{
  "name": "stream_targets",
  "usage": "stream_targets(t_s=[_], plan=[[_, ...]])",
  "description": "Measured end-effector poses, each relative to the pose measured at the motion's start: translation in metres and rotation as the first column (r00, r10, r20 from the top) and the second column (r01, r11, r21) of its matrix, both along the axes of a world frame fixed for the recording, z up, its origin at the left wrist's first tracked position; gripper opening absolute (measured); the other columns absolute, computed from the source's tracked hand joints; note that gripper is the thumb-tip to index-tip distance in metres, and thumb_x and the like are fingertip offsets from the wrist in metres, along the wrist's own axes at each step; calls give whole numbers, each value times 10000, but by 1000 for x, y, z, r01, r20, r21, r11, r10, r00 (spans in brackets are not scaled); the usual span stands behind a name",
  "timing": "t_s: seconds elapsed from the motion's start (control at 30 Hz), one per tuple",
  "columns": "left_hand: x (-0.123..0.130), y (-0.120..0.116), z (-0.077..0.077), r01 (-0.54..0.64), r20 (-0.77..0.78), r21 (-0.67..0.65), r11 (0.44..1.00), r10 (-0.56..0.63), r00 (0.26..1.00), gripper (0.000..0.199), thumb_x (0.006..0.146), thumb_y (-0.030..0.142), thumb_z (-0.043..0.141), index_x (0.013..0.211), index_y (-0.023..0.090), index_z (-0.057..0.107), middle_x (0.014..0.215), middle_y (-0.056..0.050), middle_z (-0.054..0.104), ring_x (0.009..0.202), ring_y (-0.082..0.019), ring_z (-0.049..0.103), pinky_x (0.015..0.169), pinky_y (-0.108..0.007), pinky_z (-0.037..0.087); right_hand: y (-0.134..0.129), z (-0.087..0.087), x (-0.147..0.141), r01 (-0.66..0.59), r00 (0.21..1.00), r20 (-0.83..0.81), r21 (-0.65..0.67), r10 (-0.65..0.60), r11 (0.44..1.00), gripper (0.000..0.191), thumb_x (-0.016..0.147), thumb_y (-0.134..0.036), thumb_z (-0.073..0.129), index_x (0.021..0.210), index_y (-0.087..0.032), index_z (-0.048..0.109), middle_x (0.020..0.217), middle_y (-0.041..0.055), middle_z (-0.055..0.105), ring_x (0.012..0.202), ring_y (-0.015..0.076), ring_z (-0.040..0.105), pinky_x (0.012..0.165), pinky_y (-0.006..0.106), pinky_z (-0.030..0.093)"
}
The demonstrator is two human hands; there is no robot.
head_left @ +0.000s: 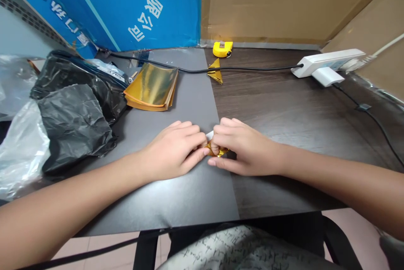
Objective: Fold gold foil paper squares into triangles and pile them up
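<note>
My left hand [178, 150] and my right hand [241, 148] meet near the middle of the table, fingers curled in. Between them is a small piece of gold foil paper [222, 151], with a bit of white showing at its top edge. Both hands close on this paper, and the fingers cover most of it, so its folded shape is hidden. Up and to the left of my left hand lies a stack of gold foil sheets [153, 86]. Farther back, a folded gold foil piece [216, 72] rests by the black cable.
A yellow tape measure [222, 49] sits against the cardboard [261, 4] at the back. The black cable [252, 68] runs to a white power strip [331, 61] at right. Crumpled black plastic bags [75, 118] and clear plastic [23, 148] cover the left side.
</note>
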State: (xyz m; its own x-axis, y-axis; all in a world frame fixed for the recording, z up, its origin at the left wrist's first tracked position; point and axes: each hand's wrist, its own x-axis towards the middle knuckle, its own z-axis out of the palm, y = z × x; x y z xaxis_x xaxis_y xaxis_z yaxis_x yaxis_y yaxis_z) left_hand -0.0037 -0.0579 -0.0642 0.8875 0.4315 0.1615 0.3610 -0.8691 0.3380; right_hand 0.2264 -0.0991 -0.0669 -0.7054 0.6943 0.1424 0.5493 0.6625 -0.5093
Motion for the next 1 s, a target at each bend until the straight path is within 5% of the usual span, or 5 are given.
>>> stream_targets(t_s=[0.23, 1.0], plan=[[-2, 4, 5, -84, -86, -87, 993, 76, 993, 332, 1034, 417, 474, 831, 190, 607, 789, -2, 599, 763, -174, 485, 717, -322, 289, -4, -3, -6, 66, 997, 43, 20, -67, 998, 279, 1024, -288, 470, 827, -161, 622, 812, 29, 537, 792, 168, 407, 704, 330, 247], [3, -8, 11, -320, -213, -106, 941, 293, 932, 278, 949, 342, 532, 735, 194, 630, 738, -21, 610, 744, -195, 487, 701, -343, 304, -5, -10, -13, 196, 980, -38, 44, -195, 980, 307, 918, -194, 560, 616, -160, 509, 725, 10, 488, 717, 140, 390, 688, 316, 257]])
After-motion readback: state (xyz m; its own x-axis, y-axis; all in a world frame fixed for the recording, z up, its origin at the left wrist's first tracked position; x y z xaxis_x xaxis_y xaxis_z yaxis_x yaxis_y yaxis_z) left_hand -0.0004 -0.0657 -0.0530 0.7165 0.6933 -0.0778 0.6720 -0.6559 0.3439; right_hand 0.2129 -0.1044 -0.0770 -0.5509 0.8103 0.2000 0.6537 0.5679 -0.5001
